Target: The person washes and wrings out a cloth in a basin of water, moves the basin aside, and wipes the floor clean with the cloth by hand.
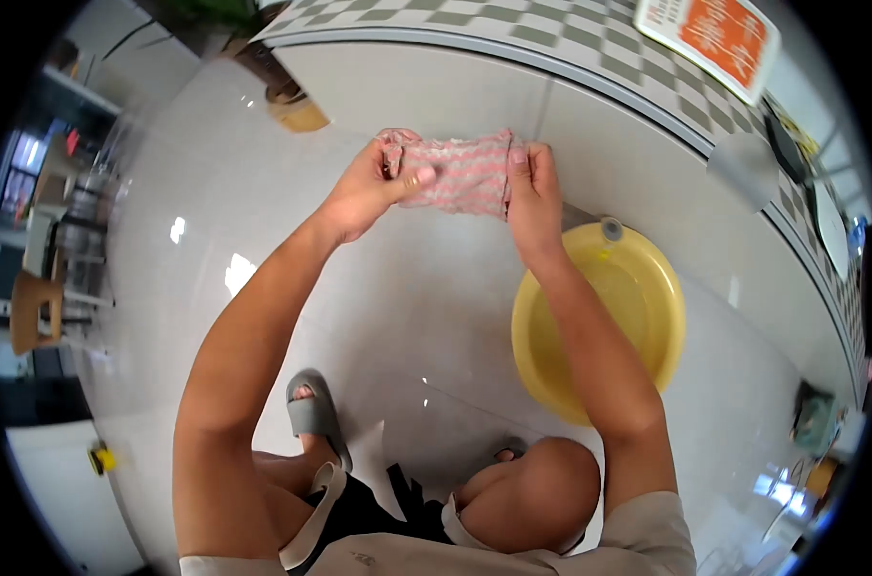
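A pink and white striped cloth [460, 178] is stretched between my two hands, in front of the pale cabinet. My left hand [371, 187] is closed on its left end, with the thumb lying over the front of the cloth. At the right end, my right hand [534, 192] pinches the edge between thumb and fingers. The cloth looks folded and somewhat crumpled. Below my right hand a yellow basin [668, 307] stands on the floor, partly hidden by my right forearm.
A cabinet [407, 91] with a checkered top [551, 29] runs along the far side. On that top lies an orange and white board [724, 43]. A plant pot [297, 110] stands at the cabinet's left end. A wooden chair [35, 309] is far left.
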`<state>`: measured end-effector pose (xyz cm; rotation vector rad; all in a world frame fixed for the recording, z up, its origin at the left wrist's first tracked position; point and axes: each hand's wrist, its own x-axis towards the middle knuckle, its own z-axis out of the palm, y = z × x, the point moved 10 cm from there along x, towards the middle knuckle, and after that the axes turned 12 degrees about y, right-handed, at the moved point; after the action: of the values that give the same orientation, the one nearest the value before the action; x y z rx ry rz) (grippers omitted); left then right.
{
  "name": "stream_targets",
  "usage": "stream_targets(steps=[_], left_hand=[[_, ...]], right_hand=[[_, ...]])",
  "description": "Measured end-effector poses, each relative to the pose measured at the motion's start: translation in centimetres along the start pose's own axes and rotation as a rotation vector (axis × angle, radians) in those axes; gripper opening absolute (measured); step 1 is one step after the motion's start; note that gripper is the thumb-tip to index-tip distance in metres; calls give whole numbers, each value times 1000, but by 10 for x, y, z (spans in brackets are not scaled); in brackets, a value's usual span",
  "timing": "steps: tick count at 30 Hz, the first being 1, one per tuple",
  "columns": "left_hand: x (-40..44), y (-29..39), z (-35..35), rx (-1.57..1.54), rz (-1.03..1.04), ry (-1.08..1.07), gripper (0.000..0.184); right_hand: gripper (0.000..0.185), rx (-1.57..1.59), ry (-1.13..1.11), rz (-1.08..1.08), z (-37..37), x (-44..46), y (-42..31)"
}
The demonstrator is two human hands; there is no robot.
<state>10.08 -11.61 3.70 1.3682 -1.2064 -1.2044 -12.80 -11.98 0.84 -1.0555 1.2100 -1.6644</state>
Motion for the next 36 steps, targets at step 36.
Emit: stream_targets(steps=[36], left_hand=[[-64,-283,-96,821,548,97,48]], right_hand=[[66,-1269,209,-159,-4,-288,168]])
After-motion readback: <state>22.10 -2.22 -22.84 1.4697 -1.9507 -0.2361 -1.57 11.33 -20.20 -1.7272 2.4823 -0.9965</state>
